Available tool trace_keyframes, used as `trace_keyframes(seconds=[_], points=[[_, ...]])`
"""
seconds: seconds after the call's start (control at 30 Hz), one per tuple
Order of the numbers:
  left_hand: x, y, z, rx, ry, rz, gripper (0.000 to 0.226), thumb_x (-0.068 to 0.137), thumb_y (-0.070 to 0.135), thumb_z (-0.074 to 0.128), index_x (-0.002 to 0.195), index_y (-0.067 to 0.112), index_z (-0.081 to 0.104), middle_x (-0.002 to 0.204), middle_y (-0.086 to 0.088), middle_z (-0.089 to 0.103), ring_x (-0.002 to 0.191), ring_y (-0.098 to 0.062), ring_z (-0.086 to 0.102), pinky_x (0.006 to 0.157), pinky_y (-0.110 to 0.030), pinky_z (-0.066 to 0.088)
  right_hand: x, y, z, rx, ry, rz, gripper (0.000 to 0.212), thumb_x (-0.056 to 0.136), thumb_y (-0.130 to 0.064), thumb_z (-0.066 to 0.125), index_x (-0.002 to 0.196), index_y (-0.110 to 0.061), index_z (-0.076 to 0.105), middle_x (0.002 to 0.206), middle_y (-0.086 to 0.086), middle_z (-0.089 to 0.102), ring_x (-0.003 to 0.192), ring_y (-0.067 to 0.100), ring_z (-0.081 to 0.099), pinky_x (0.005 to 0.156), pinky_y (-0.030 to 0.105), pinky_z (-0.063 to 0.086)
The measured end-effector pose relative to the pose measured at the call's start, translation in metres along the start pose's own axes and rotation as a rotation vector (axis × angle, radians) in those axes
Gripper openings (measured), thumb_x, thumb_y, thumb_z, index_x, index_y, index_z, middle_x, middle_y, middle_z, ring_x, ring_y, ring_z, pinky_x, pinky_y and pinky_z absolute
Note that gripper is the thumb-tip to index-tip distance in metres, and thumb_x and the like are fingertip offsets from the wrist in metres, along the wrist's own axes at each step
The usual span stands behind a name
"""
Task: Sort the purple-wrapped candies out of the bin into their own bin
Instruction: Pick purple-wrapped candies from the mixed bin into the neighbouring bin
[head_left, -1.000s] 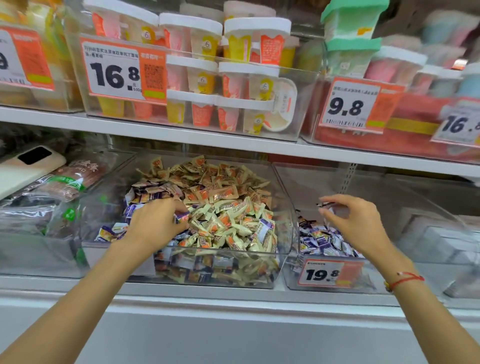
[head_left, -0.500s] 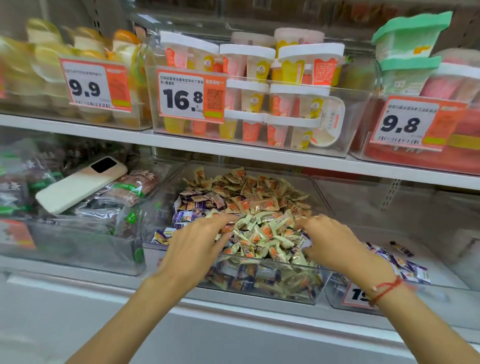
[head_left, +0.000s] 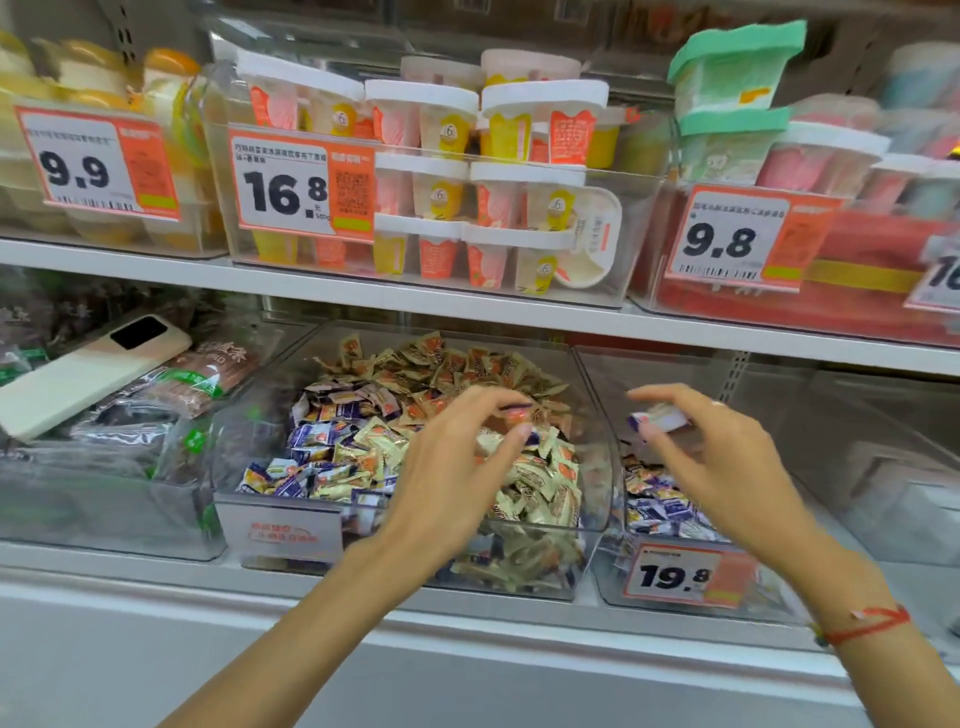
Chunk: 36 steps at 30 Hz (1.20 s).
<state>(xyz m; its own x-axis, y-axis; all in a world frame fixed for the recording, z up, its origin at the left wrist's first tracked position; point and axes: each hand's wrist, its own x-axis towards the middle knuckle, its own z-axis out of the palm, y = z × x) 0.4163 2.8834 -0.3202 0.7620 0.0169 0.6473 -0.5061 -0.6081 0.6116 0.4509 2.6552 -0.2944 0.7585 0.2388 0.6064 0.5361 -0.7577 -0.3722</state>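
A clear mixed bin (head_left: 275, 527) in the middle of the lower shelf holds a heap of beige and orange candies with purple-wrapped candies (head_left: 317, 436) mostly on its left side. To its right stands a clear bin (head_left: 610, 579) with a 19.8 tag, and several purple candies (head_left: 662, 512) lie in it. My left hand (head_left: 457, 467) hovers over the mixed heap, thumb and forefinger pinching a small candy (head_left: 515, 411). My right hand (head_left: 727, 467) is above the right bin and pinches a purple-and-white candy (head_left: 662, 418).
A white phone (head_left: 88, 376) lies on dark snack packets in the bin at the left. The upper shelf (head_left: 467, 304) overhangs the bins and carries clear boxes of cups (head_left: 447, 182) with price tags. Another clear bin (head_left: 883, 467) stands at the far right.
My right hand has left the mixed heap and swung right over the 19.8 bin with a purple candy. My left hand has lifted off the heap, pinching a candy.
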Motion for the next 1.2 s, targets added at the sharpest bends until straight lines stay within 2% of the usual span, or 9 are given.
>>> trace_keyframes(seconds=[0.1,0.23,0.37,0.47,0.63,0.8,1.0,1.1,1.2], points=[[0.017,0.03,0.036,-0.003,-0.013,0.05,0.023,0.089,0.028,0.064,0.111,0.03,0.06,0.099,0.018,0.065,0.085,0.004,0.06,0.074,-0.022,0.052,-0.008,0.032,-0.022,0.058,0.021,0.243,0.039,0.081,-0.02,0.075,0.114,-0.025,0.056,0.086,-0.004,0.064,0.073,0.013,0.064,0.076,0.037,0.054],[0.034,0.058,0.089,0.101,-0.108,0.196,0.015,0.088,0.03,0.064,0.102,0.029,0.062,0.091,0.012,0.068,0.084,-0.006,0.063,0.068,-0.03,0.052,-0.014,0.056,-0.028,-0.05,0.082,0.255,0.025,0.077,-0.004,0.076,0.086,-0.024,0.063,0.077,-0.005,0.067,0.07,0.01,0.064,0.076,0.038,0.056],[0.044,0.059,0.12,0.288,-0.26,0.246,0.024,0.091,0.019,0.057,0.113,0.023,0.064,0.106,0.003,0.069,0.101,-0.02,0.06,0.079,-0.036,0.048,-0.019,0.069,-0.022,-0.162,-0.206,0.308,0.036,0.081,-0.014,0.073,0.113,-0.03,0.066,0.111,-0.004,0.068,0.098,0.02,0.065,0.083,0.037,0.052],[0.043,0.051,0.113,0.322,-0.234,0.213,0.03,0.092,0.018,0.054,0.121,0.022,0.061,0.114,0.003,0.066,0.107,-0.019,0.055,0.09,-0.037,0.043,-0.021,0.072,-0.019,-0.235,-0.309,0.324,0.04,0.086,-0.022,0.069,0.123,-0.034,0.06,0.128,-0.005,0.059,0.108,0.02,0.058,0.089,0.04,0.049],[0.016,0.018,0.04,0.384,-0.066,0.237,0.024,0.089,0.021,0.059,0.112,0.024,0.064,0.11,0.012,0.065,0.105,-0.007,0.055,0.09,-0.03,0.046,-0.018,0.026,-0.008,-0.109,-0.128,0.117,0.026,0.085,-0.025,0.069,0.105,-0.041,0.065,0.104,-0.018,0.065,0.091,0.007,0.063,0.074,0.038,0.055],[-0.012,-0.048,-0.07,0.632,0.268,0.157,0.024,0.086,0.019,0.056,0.107,0.019,0.067,0.111,0.007,0.065,0.103,-0.013,0.058,0.085,-0.03,0.046,-0.009,-0.059,0.03,0.022,-0.233,-0.171,0.017,0.088,-0.028,0.064,0.099,-0.039,0.069,0.09,-0.03,0.063,0.077,-0.007,0.057,0.066,0.017,0.047],[-0.029,-0.11,-0.14,0.808,0.346,-0.145,0.039,0.085,0.011,0.063,0.124,0.008,0.057,0.122,-0.009,0.058,0.11,-0.031,0.051,0.086,-0.046,0.045,0.058,-0.131,0.123,0.009,-0.4,-0.351,0.025,0.096,-0.028,0.052,0.117,-0.031,0.064,0.112,-0.009,0.067,0.098,0.012,0.063,0.081,0.035,0.053],[-0.037,-0.119,-0.143,0.843,0.301,-0.188,0.031,0.087,0.017,0.064,0.117,0.008,0.063,0.104,-0.01,0.068,0.094,-0.033,0.062,0.067,-0.042,0.05,0.098,-0.149,0.179,-0.056,-0.464,-0.404,0.035,0.097,-0.027,0.051,0.131,-0.022,0.056,0.126,0.004,0.062,0.114,0.023,0.057,0.089,0.041,0.051],[-0.039,-0.119,-0.142,0.854,0.334,-0.113,0.023,0.083,0.013,0.069,0.105,0.007,0.069,0.086,-0.01,0.07,0.069,-0.033,0.066,0.053,-0.036,0.05,0.126,-0.157,0.226,-0.155,-0.68,-0.419,0.066,0.09,-0.041,0.06,0.146,-0.017,0.036,0.145,0.011,0.045,0.129,0.03,0.044,0.1,0.042,0.043]])
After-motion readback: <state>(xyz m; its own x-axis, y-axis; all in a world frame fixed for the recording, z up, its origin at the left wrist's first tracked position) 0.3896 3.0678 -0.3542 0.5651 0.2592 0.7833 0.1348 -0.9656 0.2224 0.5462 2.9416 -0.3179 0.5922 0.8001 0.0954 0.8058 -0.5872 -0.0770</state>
